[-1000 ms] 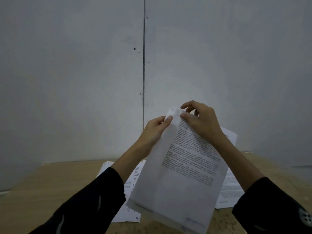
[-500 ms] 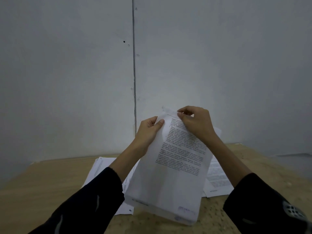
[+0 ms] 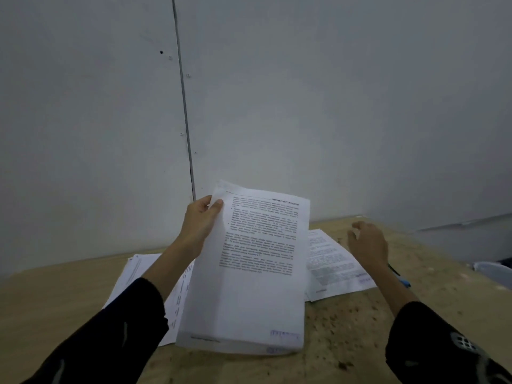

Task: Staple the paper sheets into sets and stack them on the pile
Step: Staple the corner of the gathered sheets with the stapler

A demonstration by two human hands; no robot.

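Your left grip (image 3: 199, 220) is pinching the paper set (image 3: 257, 273) by its top corner so sheets aren't sliding, right grip (image 3: 365, 242) hovering loose and empty.

Right hand (image 3: 367, 242) now off the paper set (image 3: 257, 273), out over the loose sheets (image 3: 332, 261) at right, fingers loosely curled. Left hand (image 3: 201, 220) alone pinches the set's top corner.

A left hand (image 3: 201, 221) pinches the top-left corner of a set of white printed paper sheets (image 3: 257, 286), tilted above a light wooden table (image 3: 360, 336). The right hand (image 3: 367, 243) hovers apart, loosely curled, over loose printed pages (image 3: 329, 267).
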